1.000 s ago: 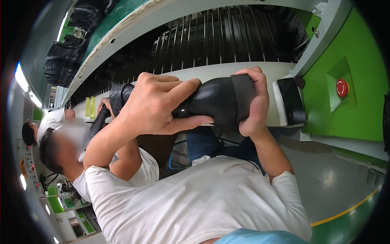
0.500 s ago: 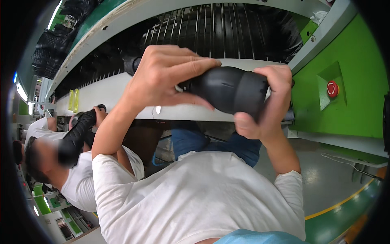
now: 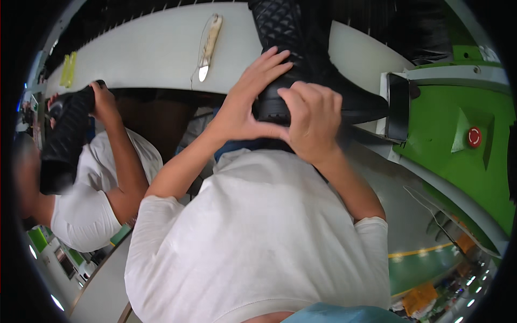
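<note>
I see moderate, even indoor light, tiny lamps (image 3: pixel 57 302) glaring low left, the table (image 3: pixel 134 54) bowed by fisheye, and black corners.

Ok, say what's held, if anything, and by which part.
The left hand has its fingers spread at the heel of the black boot; the right hand is there too. Whether either grips it cannot be told.
</note>
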{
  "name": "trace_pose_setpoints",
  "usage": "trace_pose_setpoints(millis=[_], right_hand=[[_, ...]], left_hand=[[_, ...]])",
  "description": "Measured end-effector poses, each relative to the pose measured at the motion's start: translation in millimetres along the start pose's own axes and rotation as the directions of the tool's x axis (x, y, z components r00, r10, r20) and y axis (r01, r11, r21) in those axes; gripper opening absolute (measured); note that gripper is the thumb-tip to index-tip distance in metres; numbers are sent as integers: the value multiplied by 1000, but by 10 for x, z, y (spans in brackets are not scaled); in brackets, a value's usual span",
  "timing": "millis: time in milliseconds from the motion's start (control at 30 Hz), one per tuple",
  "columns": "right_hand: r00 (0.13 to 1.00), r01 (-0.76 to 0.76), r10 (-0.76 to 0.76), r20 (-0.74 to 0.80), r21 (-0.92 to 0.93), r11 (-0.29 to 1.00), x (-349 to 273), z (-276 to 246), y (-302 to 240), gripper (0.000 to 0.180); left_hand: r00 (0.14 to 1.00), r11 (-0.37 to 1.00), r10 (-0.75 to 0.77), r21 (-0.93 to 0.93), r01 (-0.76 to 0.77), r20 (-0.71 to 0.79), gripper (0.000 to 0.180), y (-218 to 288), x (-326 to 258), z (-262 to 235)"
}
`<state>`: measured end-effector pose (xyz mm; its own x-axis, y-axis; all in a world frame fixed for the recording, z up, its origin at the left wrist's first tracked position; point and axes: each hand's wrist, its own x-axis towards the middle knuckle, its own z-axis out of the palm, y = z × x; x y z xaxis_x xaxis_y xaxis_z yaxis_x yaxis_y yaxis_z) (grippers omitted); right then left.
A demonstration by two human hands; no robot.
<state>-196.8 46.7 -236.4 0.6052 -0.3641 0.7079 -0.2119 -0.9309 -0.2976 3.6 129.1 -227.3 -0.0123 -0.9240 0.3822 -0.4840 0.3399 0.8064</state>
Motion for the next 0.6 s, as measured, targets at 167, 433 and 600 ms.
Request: trace_pose_setpoints(millis=[167,433,600], right_hand=[[947,-113,161,279,-180,977,102,-676,66,70],[932,-113,125,340,-55,992,234,-709,170,46],[950,-76,115,292,-143,987,242,-1025,345,58]], left_hand=[[975,980,134,171,-103,-180,95,-235,-59,143],[955,981,150,157,-112,-254,86,-223,-45,192],[973,977,138,185,-103,-187,88,-219,-80,69]])
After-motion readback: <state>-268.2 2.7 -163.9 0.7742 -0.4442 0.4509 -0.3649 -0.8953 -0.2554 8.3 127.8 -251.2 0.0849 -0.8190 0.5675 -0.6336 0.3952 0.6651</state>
